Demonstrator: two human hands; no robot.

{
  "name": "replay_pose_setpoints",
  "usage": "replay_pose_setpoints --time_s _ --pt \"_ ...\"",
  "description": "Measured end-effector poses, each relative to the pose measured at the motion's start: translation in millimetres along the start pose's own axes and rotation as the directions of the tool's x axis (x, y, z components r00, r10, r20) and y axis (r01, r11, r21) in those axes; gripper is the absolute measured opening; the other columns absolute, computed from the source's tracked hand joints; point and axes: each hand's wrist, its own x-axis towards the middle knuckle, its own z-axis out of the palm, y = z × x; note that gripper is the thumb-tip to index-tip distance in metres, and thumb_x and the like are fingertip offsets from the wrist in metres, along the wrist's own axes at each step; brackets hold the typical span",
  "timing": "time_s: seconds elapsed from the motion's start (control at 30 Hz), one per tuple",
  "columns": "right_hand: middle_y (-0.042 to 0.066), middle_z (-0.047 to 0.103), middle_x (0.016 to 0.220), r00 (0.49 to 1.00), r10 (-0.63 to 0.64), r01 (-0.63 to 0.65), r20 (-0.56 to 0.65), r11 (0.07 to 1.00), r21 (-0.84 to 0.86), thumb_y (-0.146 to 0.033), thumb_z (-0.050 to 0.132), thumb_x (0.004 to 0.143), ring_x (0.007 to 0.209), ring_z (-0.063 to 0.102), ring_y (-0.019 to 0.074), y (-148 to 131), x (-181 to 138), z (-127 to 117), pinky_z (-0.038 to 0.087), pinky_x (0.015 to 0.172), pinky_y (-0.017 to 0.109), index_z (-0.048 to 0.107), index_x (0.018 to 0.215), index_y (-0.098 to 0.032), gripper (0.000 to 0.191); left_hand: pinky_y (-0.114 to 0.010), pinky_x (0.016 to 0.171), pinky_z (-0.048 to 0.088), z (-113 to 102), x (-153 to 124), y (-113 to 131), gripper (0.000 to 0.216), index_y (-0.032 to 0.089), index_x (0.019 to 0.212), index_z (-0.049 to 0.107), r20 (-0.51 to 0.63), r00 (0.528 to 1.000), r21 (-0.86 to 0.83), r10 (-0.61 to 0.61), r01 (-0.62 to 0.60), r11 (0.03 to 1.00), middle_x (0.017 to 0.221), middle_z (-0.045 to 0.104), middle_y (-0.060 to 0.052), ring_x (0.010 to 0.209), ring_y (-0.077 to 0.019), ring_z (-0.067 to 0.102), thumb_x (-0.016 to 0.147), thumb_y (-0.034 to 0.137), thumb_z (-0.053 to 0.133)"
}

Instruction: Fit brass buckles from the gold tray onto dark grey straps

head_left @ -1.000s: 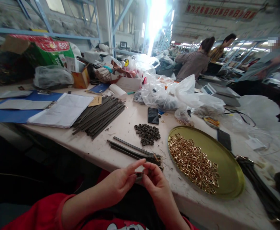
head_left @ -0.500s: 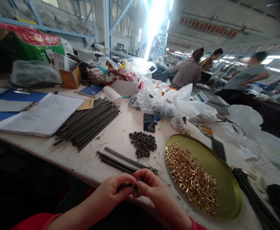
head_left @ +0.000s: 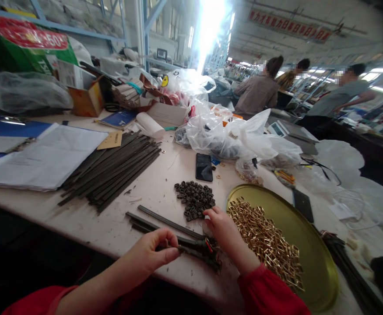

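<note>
Far left on the pale worktable (head_left: 152,192): white papers (head_left: 43,159) over a blue folder (head_left: 10,127), beside a flat bundle of dark straps (head_left: 112,168). Behind, a green carton (head_left: 27,48), a small brown box (head_left: 86,100) and metal shelving. Near the front edge, left hand (head_left: 152,253) closed in a pinch on a dark strap (head_left: 191,247) lying on the table. At centre, a small heap of dark loops (head_left: 194,200) and a black phone (head_left: 203,167). Right hand (head_left: 222,225) resting at the edge of the loops, fingers curled; impossible to tell whether holding anything. Further right, a round brass tray (head_left: 309,236) with gold buckles (head_left: 266,240), clear plastic bags (head_left: 237,135) behind. In the bright hall at back right, three people (head_left: 339,98) at other benches, probably working, though too blurred to confirm.
</note>
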Motion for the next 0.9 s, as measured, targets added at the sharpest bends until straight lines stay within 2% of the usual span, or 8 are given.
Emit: replay_pose_setpoints --time_s 0.17,0.37,0.47,0.53,0.57,0.63,0.77,0.9 --pt "0.005 0.056 0.076 1.000 0.004 -0.004 -0.003 1.000 0.026 -0.007 0.053 0.075 0.074 0.054 0.0190 6.3 10.6 6.4 0.039 0.069 0.029 0.059 0.069 -0.019 0.015 -0.020 0.055 0.030 0.3 -2.6 3.5 0.022 0.016 0.074 0.052 -0.074 0.997 0.082 0.030 -0.024 0.996 0.060 0.042 0.007 0.058 -0.0097 0.038 0.071 0.037 0.057" --pt "0.000 0.054 0.065 0.999 0.049 -0.049 0.009 0.959 0.279 -0.028 0.047 0.084 0.061 0.051 0.0150 -31.0 -19.0 -14.6 0.040 0.058 0.026 0.049 0.072 -0.020 0.015 -0.021 0.058 0.034 5.7 -8.0 17.3 0.021 0.015 0.074 0.055 -0.193 0.971 0.215 0.138 -0.096 0.972 0.063 0.049 0.004 0.059 -0.0109 0.043 0.074 0.036 0.053" --pt "-0.004 0.052 0.058 0.981 0.087 -0.189 0.176 0.656 0.731 -0.042 0.047 0.083 0.053 0.048 0.0117 -59.3 -44.6 -16.2 0.039 0.054 0.023 0.044 0.074 -0.021 0.023 -0.021 0.058 0.035 11.6 -11.6 22.7 0.021 0.016 0.075 0.056 -0.234 0.949 0.294 0.209 -0.136 0.946 0.062 0.050 0.005 0.059 -0.0111 0.044 0.075 0.036 0.052" --pt "-0.005 0.052 0.059 0.964 0.109 -0.267 0.244 0.390 0.881 -0.046 0.055 0.077 0.053 0.047 0.0105 -73.7 -57.4 -14.0 0.037 0.056 0.023 0.044 0.075 -0.021 0.028 -0.021 0.057 0.035 15.5 -15.4 24.6 0.021 0.016 0.075 0.056 -0.249 0.940 0.331 0.233 -0.143 0.932 0.062 0.051 0.004 0.058 -0.0112 0.045 0.075 0.035 0.051" --pt "-0.005 0.052 0.058 0.963 0.123 -0.268 0.239 0.346 0.899 -0.047 0.058 0.075 0.053 0.046 0.0103 -78.6 -61.9 -12.8 0.036 0.056 0.023 0.045 0.075 -0.020 0.030 -0.021 0.057 0.035 17.0 -17.7 25.1 0.020 0.015 0.075 0.056 -0.250 0.938 0.348 0.240 -0.144 0.927 0.062 0.052 0.004 0.058 -0.0112 0.045 0.075 0.035 0.050" --pt "-0.005 0.051 0.059 0.975 0.146 -0.212 0.167 0.397 0.893 -0.049 0.060 0.072 0.054 0.045 0.0109 -84.5 -68.0 -10.9 0.035 0.056 0.024 0.045 0.073 -0.020 0.032 -0.021 0.056 0.035 19.1 -22.8 25.2 0.020 0.015 0.074 0.056 -0.249 0.938 0.379 0.243 -0.136 0.915 0.062 0.052 0.004 0.058 -0.0115 0.046 0.075 0.034 0.050" --pt "-0.003 0.046 0.061 0.993 0.117 -0.058 -0.024 0.650 0.758 -0.045 0.055 0.076 0.056 0.041 0.0122 -87.1 -75.6 -8.4 0.032 0.053 0.025 0.046 0.071 -0.020 0.027 -0.021 0.055 0.034 21.3 -31.5 23.9 0.019 0.016 0.072 0.055 -0.254 0.940 0.417 0.230 -0.108 0.903 0.061 0.052 0.004 0.057 -0.0113 0.045 0.074 0.033 0.049" --pt "-0.003 0.046 0.063 0.991 0.118 -0.039 -0.062 0.704 0.709 -0.039 0.047 0.081 0.058 0.042 0.0133 -87.4 -82.3 -2.6 0.034 0.054 0.026 0.045 0.074 -0.020 0.021 -0.020 0.053 0.032 24.0 -36.7 23.6 0.017 0.016 0.072 0.056 -0.226 0.947 0.468 0.228 -0.100 0.878 0.059 0.051 0.005 0.055 -0.0105 0.044 0.074 0.031 0.049"
